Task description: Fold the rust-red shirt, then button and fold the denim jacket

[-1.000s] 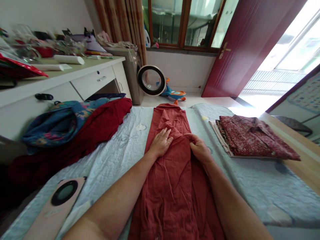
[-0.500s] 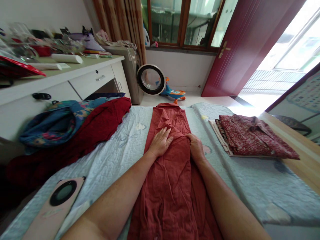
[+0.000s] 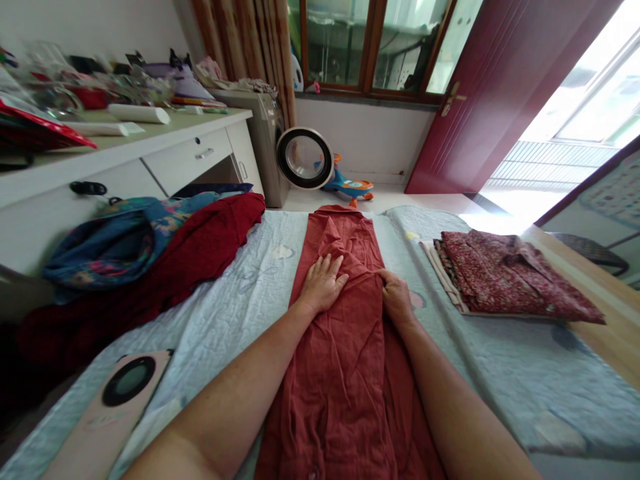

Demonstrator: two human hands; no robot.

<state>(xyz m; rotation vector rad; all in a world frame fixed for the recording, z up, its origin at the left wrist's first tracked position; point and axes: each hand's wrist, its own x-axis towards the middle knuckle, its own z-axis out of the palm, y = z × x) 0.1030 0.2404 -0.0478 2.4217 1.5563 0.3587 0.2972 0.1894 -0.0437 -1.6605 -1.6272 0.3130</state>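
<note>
A long rust-red garment (image 3: 345, 360) lies folded into a narrow strip down the middle of the pale blue bed sheet (image 3: 240, 300). My left hand (image 3: 323, 283) rests flat on it, fingers stretched out and pointing away from me. My right hand (image 3: 397, 295) is at the garment's right edge with its fingers curled round a fold of the cloth. Both forearms reach in from the bottom of the view.
A folded red patterned shirt (image 3: 505, 273) lies on the bed at the right. A dark red cloth (image 3: 200, 250) and a blue flowered one (image 3: 107, 243) are heaped at the left, below a cluttered white desk (image 3: 165, 157). A phone (image 3: 113, 407) lies near left.
My right hand has drawn slightly toward the garment's right edge and closed tighter on the fold. The left hand stays flat in place.
</note>
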